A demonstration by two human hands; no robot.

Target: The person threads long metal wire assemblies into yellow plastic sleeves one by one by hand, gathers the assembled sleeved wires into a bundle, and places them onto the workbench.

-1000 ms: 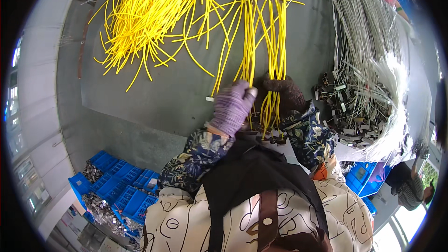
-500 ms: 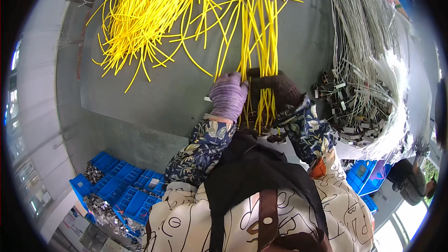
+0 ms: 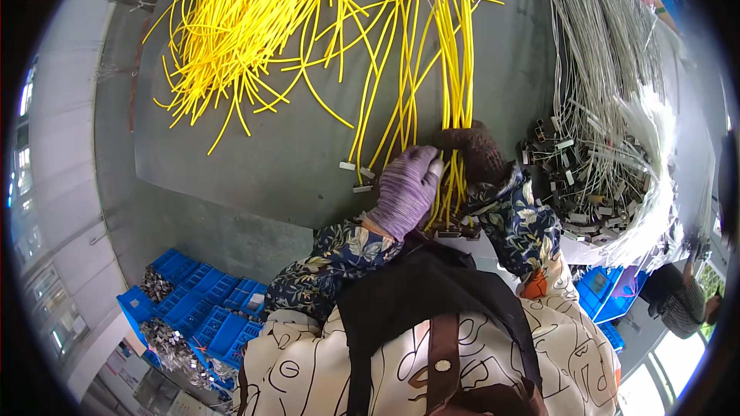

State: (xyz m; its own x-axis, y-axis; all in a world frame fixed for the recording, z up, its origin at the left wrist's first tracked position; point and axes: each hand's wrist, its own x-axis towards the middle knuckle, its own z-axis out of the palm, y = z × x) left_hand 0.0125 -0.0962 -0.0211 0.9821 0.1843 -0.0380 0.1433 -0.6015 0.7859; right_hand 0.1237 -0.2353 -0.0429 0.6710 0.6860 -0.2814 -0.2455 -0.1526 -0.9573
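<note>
My right hand, in a dark brown glove, is closed around a bundle of yellow-sleeved wires. The bundle's near ends carry small connectors close to my apron. At its left side, my left hand in a purple knit glove has its fingers pressed together, thumb tip against the bundle. Several yellow strands run down into this hand from above; its fingertips partly hide what they grip. Left of that hand, separate yellow wires end in small white connectors lying on the grey table.
A large heap of yellow-sleeved wires covers the table's far left. On the right lie grey wires, dark connectors and clear plastic film. Blue crates stand lower left, another blue crate lower right, near another person.
Both hands have shifted to the right, and the held bundle has moved right with them. Several yellow wires now stand apart on its left, their white connectors uncovered beside my left hand.
</note>
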